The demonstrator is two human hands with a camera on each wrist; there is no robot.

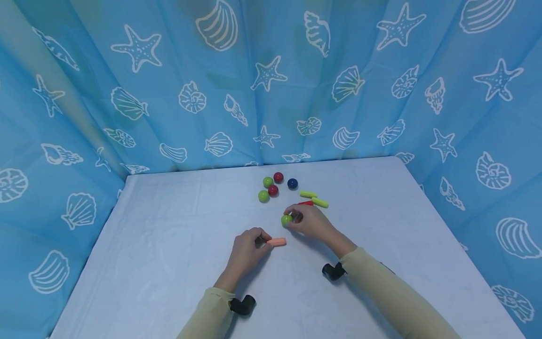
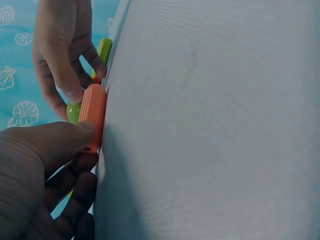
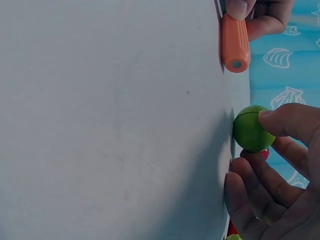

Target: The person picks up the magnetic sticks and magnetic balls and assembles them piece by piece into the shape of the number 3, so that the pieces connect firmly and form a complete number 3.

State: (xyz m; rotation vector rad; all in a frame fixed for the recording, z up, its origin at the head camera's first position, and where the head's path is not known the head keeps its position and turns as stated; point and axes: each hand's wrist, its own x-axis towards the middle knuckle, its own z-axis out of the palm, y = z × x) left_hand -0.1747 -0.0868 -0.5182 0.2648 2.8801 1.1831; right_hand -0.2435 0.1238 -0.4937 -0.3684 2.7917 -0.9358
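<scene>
My left hand (image 1: 249,249) pinches the near end of an orange ribbed plastic rod (image 1: 277,242) between thumb and fingers. The rod lies low over the white table; in the right wrist view a small grey dot shows in the end face of the orange rod (image 3: 236,64). My right hand (image 1: 310,221) holds a green ball (image 1: 286,220) with thumb and fingertips, a little beyond and to the right of the rod. A thin seam runs round the green ball (image 3: 252,129) in the right wrist view. Rod and ball are apart.
Behind the right hand lie a red rod (image 1: 306,203), partly hidden, and two yellow-green rods (image 1: 319,202). Farther back sit two green balls (image 1: 263,196), two red balls (image 1: 273,190) and a dark blue ball (image 1: 292,183). A blue shell-print curtain (image 1: 237,132) borders the white table (image 1: 169,226).
</scene>
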